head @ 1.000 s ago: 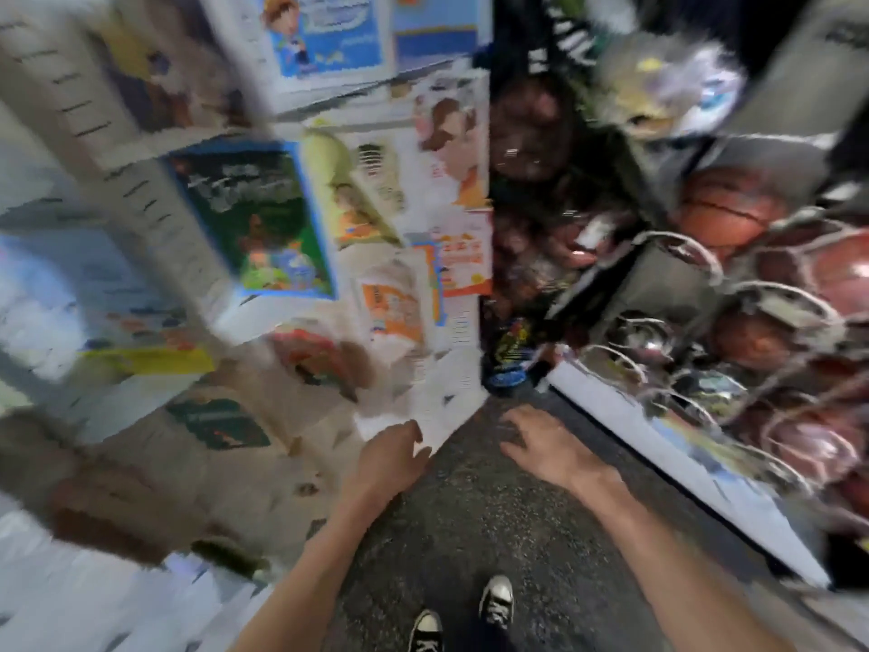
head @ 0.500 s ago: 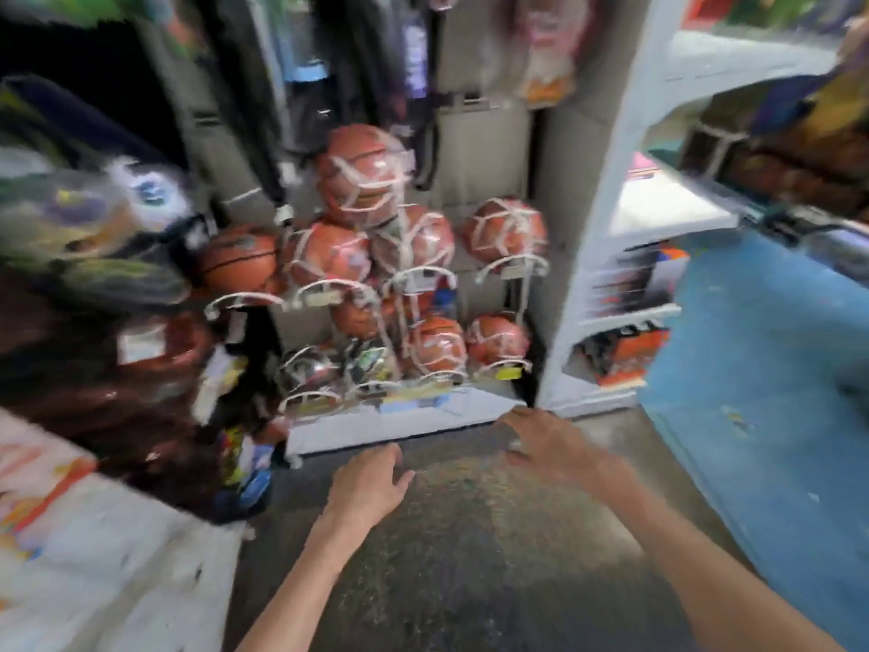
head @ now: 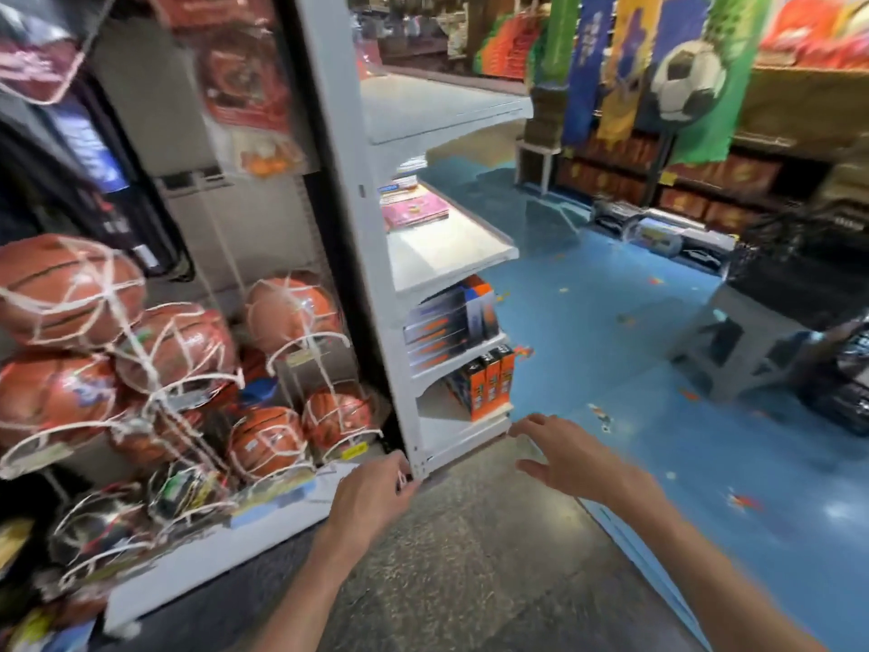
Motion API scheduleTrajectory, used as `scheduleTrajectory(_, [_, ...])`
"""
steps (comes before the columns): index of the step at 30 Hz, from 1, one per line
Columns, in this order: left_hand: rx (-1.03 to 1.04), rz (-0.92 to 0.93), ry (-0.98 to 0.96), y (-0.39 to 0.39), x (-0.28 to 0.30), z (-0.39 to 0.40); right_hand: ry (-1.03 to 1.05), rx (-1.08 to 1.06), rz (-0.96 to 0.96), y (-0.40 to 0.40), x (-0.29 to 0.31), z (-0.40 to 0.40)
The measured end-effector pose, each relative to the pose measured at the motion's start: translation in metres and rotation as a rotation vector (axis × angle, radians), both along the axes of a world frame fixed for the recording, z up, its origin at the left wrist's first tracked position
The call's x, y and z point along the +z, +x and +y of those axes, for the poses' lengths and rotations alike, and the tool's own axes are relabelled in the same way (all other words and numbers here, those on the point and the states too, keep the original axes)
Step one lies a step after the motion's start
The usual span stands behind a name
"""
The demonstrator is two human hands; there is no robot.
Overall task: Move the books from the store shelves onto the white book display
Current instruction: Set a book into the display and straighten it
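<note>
A white shelf unit (head: 451, 254) stands ahead of me at centre. A small stack of books with a pink cover on top (head: 414, 210) lies at the back of its middle shelf. Boxed items (head: 451, 317) and orange boxes (head: 489, 381) fill the lower shelves. My left hand (head: 371, 498) hangs in front of the unit's bottom corner, fingers loosely bent and holding nothing. My right hand (head: 562, 456) is spread open and empty near the lowest shelf's front edge. The white book display is out of view.
Netted basketballs (head: 174, 350) hang on a rack at left. A blue floor (head: 658, 360) opens to the right, with a grey step stool (head: 747, 331), black bags (head: 841, 369) and a far wall of goods with a football banner (head: 686, 77).
My view has swung right, away from the book display, past the basketball rack to the white shelf unit. Both hands stay empty and out in front.
</note>
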State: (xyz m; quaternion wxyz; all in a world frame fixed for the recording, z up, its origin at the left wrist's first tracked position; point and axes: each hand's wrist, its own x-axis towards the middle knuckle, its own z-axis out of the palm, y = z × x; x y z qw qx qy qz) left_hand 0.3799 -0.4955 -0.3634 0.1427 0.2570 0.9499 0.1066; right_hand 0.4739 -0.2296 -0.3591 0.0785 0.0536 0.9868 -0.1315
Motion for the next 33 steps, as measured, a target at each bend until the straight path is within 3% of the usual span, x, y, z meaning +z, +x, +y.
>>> scheduleTrajectory(9, [-0.111, -0.020, 0.029, -0.119, -0.022, 0.203, -0.006, -0.062, 0.041, -0.092, -0.011, 0.179])
scheduleTrajectory(21, [-0.216, 0.058, 0.068, -0.272, 0.007, 0.465, 0.026, -0.159, 0.024, -0.213, 0.015, 0.419])
scheduleTrajectory(33, [-0.033, 0.107, 0.072, -0.413, 0.003, 0.676, -0.069, -0.006, 0.117, -0.414, -0.010, 0.644])
